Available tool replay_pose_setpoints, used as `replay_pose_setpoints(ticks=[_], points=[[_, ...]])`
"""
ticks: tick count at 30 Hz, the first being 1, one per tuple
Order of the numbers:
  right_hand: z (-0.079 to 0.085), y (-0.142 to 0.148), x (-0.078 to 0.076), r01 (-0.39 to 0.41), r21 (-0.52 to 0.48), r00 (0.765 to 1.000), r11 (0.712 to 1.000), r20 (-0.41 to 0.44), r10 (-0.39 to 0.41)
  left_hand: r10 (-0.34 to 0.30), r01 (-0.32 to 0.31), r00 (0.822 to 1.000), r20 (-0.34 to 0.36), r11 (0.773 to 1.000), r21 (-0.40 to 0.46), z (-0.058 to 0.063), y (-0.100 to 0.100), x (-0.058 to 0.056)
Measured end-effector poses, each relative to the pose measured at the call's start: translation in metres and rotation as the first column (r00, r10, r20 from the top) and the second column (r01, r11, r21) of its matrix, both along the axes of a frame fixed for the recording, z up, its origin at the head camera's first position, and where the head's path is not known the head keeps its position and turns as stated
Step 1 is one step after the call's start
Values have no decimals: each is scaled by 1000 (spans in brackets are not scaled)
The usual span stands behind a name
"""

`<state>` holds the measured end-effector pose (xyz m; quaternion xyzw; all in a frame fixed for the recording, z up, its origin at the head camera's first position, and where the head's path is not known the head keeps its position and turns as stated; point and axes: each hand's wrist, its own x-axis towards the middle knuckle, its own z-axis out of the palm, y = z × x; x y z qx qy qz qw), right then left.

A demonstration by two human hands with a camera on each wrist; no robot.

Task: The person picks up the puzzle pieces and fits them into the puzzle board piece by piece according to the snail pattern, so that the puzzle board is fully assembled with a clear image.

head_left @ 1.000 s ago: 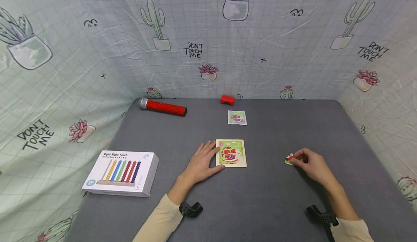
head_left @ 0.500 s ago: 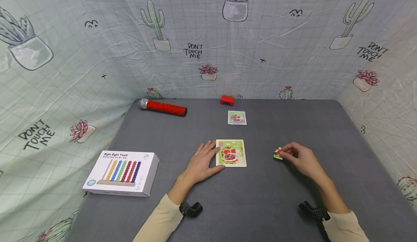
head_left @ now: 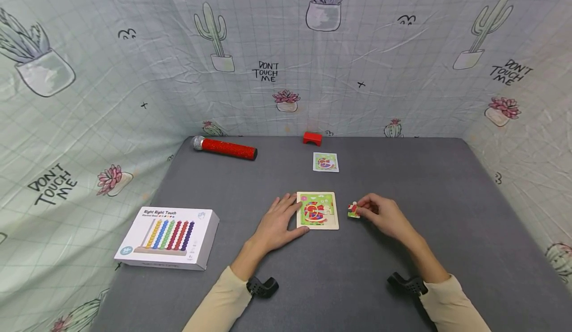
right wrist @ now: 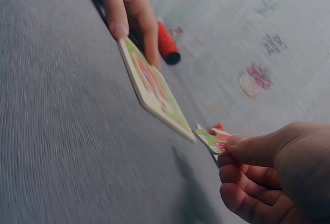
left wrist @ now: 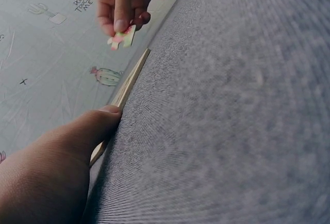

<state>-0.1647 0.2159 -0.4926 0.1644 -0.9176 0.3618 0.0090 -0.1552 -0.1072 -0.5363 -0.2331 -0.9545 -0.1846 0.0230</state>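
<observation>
A wooden puzzle board (head_left: 330, 200) with a green picture lies mid-table, a pale gap showing at its right side. My left hand (head_left: 278, 225) rests along its left edge with fingers spread; the thumb touches the near left corner. In the right wrist view that board (right wrist: 154, 100) is seen edge-on. My right hand (head_left: 386, 216) pinches a puzzle piece (head_left: 352, 211), red, white and green, between thumb and fingers. It hovers just right of the board, apart from it. The left wrist view shows the piece (left wrist: 122, 38) above the table surface.
Behind the board lies a small picture card (head_left: 325, 162), and beyond it a red arch block (head_left: 312, 138). A red microphone (head_left: 228, 148) lies at the back left. A white bead-toy box (head_left: 167, 237) sits at the left. A patterned cloth wall (head_left: 357, 103) closes off the back.
My right hand has moved left with the puzzle piece, from well right of the board to close beside it. The left hand and the board have kept their places.
</observation>
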Motion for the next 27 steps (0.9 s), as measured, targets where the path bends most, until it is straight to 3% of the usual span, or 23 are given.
replay_pose_setpoints(ticks=[15, 19, 27], points=[[-8, -46, -4, -126, -72, 989, 989, 68, 131, 14, -14, 1000, -6, 1000, -15, 0, 1, 1], [-11, -52, -3, -139, -55, 987, 989, 79, 143, 19, -19, 1000, 2, 1000, -15, 0, 1, 1], [-13, -60, -4, -140, 51, 990, 989, 17, 139, 13, -13, 1000, 9, 1000, 0, 2, 0, 2]])
